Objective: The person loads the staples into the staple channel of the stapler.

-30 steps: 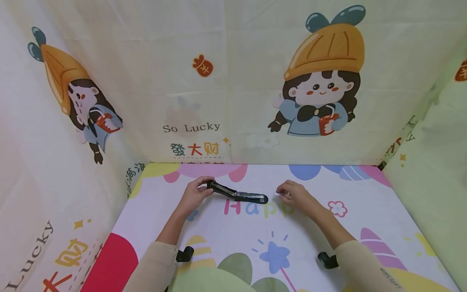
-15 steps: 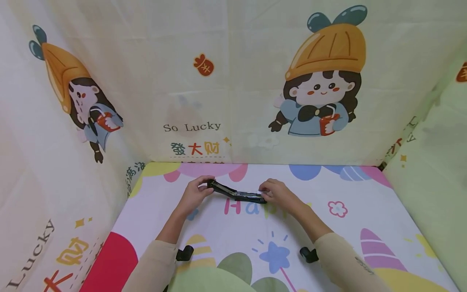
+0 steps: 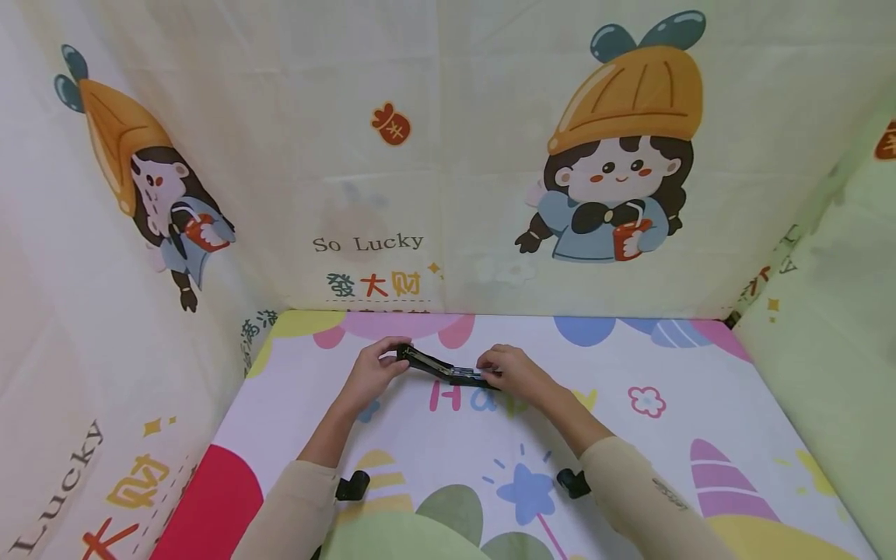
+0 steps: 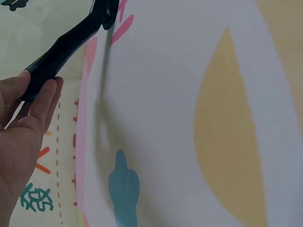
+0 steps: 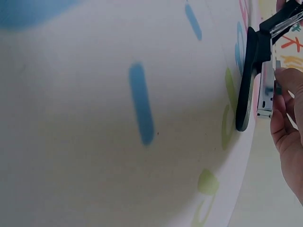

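Note:
A black stapler (image 3: 470,376) lies opened wide over the table, its metal magazine (image 5: 266,90) exposed on the base side. With thumb and fingers my left hand (image 3: 372,376) pinches the free end of the stapler's top arm (image 4: 61,52), which tilts up off the table. At the magazine, my right hand (image 3: 519,375) pinches a small grey strip of staples (image 5: 278,64) between thumb and fingers. Most of that strip is covered by the fingers. In the head view the right hand hides the base's front end, and the strip cannot be made out.
Under the stapler spreads a white table cover (image 3: 420,435) with colourful prints. Cream cloth walls (image 3: 476,155) with cartoon prints stand behind and at both sides. Dark camera mounts (image 3: 353,486) sit at the wrists.
My right hand has moved left with the small strip, from beside the stapler's base to over its magazine. The left hand and the stapler have stayed in place.

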The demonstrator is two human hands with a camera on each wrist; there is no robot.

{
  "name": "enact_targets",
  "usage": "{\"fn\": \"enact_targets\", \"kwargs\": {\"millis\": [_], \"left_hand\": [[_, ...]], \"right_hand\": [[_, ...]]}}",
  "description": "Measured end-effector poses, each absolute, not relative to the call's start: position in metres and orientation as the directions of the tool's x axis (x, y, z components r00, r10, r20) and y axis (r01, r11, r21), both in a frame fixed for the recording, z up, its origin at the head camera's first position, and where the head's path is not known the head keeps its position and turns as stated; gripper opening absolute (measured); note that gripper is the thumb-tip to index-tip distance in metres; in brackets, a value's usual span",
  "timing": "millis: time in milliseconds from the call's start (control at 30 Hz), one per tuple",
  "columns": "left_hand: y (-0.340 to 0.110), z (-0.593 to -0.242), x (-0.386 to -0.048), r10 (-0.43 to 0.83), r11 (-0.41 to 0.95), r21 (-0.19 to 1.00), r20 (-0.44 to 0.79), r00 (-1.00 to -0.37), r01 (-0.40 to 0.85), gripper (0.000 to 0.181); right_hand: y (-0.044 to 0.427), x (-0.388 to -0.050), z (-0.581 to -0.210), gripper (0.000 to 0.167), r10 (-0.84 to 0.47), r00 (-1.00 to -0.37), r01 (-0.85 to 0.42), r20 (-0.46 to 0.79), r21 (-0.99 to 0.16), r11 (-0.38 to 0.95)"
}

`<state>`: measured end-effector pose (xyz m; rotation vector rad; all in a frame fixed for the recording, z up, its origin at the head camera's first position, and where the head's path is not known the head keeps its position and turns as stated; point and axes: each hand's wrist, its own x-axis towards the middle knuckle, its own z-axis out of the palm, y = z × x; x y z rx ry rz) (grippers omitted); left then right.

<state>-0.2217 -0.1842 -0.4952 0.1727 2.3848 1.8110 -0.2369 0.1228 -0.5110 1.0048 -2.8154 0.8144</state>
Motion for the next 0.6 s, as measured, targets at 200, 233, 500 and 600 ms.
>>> {"fn": "enact_targets", "kwargs": {"millis": [200,233,500,600], "left_hand": [[-0.184,-0.497,-0.222,0.186,0.265,0.964,-0.045,-0.982,0.006,0.047],[-0.184,-0.496,-0.222,0.187,0.264,0.965,-0.044,-0.981,0.008,0.047],[-0.185,-0.497,-0.223,0.191,0.273,0.962,-0.035,-0.981,0.019,0.046],[-0.185,-0.497,-0.223,0.186,0.281,0.960,-0.037,-0.982,0.017,0.046]], "right_hand": [[0.116,-0.236,-0.509,0.015,-0.592,-0.783,-0.608,0.190,-0.433,0.665],[0.115,-0.236,-0.509,0.015,-0.594,-0.782,-0.610,0.190,-0.427,0.667],[0.109,-0.237,-0.511,0.016,-0.591,-0.790,-0.599,0.162,-0.411,0.687],[0.108,-0.237,-0.510,0.017,-0.589,-0.796,-0.587,0.141,-0.413,0.696]]}}
